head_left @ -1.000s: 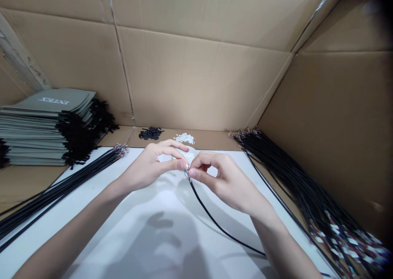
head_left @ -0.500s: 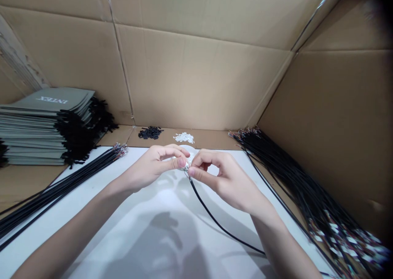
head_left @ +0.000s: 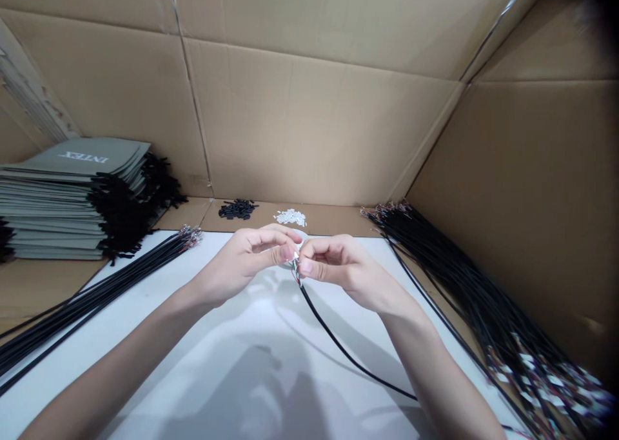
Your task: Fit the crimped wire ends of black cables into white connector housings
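Observation:
A black cable (head_left: 333,337) rises from the lower right to a stripped end between my hands. Thin coloured wires (head_left: 296,272) fan out from its sheath. My left hand (head_left: 251,259) is closed in a pinch at the wire tips, with a small white piece (head_left: 296,255) showing at the thumb. On the other side, my right hand (head_left: 345,266) pinches the wires with thumb and forefinger. The fingertips of both hands nearly meet, so the exact grip is partly hidden. Behind them, a round white object (head_left: 300,235) is mostly covered.
Black cable bundles lie left (head_left: 111,285) and right (head_left: 449,272) on the white table (head_left: 159,273). Small black tubes (head_left: 236,209) and white pieces (head_left: 290,217) form piles at the back. Grey folders (head_left: 97,159) are stacked left. Cardboard walls (head_left: 314,117) enclose the table.
My right hand has turned slightly and its fingers have shifted on the wires, so more of the coloured wires shows. The left hand stays nearly in place.

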`<action>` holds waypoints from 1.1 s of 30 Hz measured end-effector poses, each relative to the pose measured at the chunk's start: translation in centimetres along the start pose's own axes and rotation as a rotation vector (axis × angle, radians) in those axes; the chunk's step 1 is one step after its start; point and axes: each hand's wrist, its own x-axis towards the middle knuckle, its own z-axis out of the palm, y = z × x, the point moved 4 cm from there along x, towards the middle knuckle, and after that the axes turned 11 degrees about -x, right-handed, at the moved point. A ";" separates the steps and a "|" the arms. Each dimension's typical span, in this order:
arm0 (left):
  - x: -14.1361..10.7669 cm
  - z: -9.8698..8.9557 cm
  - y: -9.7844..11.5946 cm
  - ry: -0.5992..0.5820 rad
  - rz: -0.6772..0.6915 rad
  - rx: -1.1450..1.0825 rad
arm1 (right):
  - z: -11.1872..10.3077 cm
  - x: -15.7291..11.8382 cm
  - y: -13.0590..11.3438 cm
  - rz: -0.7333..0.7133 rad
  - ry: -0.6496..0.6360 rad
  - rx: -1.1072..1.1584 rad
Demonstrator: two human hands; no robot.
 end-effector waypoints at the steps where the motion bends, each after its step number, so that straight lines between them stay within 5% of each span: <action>1: 0.0 0.0 0.1 0.007 0.015 0.018 | 0.0 0.1 0.0 0.001 -0.006 0.014; 22: -1.8 -0.3 2.3 0.253 0.214 0.370 | 0.6 0.8 1.3 -0.025 0.023 0.231; 33: -1.3 0.1 1.6 0.231 0.250 0.286 | 0.8 0.3 1.0 -0.064 0.128 0.143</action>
